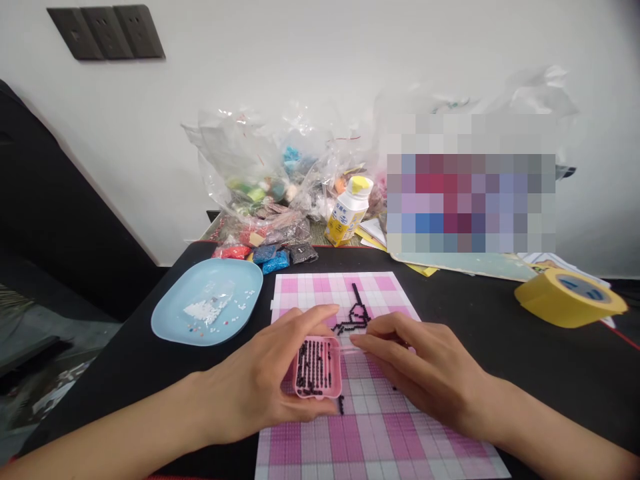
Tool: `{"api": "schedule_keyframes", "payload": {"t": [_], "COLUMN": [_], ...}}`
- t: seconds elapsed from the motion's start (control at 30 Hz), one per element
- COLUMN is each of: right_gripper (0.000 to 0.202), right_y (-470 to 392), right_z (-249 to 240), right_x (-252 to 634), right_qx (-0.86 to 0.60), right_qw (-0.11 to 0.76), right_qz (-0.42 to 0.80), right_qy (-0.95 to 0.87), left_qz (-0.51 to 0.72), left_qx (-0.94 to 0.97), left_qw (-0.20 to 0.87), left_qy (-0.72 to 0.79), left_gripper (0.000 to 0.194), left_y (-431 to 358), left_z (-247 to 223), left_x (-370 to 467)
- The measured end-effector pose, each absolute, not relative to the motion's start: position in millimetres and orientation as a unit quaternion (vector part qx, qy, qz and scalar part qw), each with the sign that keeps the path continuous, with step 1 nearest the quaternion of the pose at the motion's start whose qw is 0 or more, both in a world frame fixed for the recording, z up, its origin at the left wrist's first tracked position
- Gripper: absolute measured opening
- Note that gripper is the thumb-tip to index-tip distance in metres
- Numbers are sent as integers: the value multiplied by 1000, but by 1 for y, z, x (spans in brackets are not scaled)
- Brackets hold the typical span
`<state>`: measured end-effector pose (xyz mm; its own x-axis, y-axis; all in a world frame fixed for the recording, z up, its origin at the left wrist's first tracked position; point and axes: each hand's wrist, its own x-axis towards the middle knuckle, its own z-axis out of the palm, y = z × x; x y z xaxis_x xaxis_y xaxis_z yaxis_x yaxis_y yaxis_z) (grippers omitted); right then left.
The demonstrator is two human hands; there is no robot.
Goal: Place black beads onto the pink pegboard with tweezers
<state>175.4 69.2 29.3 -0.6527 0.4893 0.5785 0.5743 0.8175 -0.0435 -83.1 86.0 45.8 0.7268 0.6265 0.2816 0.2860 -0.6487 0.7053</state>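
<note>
My left hand (260,383) grips a small pink tray (318,367) filled with rows of black beads, holding it over a pink and white checked pegboard (370,427). My right hand (425,370) pinches a thin clear pen-like tool (350,346) whose tip points at the tray's right edge. A line of black beads (354,315) is laid on the board just beyond both hands. A few more black beads lie under the tray.
A light blue plate (175,320) with white beads sits to the left. Behind stand small bead bags (270,255), a heap of clear plastic bags (260,167), a white bottle (347,212) with a yellow cap, and a yellow tape roll (567,297) at the right.
</note>
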Motion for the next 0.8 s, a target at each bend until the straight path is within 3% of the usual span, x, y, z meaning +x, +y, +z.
{"api": "schedule_keyframes", "payload": {"t": [0.8], "right_gripper": [19], "right_y": [65], "right_z": [33], "right_x": [174], "right_qx": [-293], "right_qw": [357], "right_qz": [-106], "right_qy": [-881], "left_qz": [261], "left_qx": [875], "left_qw": [269], "left_qy": [306], "left_gripper": [85], "left_y": [90], "left_z": [47], "left_x": [-84]}}
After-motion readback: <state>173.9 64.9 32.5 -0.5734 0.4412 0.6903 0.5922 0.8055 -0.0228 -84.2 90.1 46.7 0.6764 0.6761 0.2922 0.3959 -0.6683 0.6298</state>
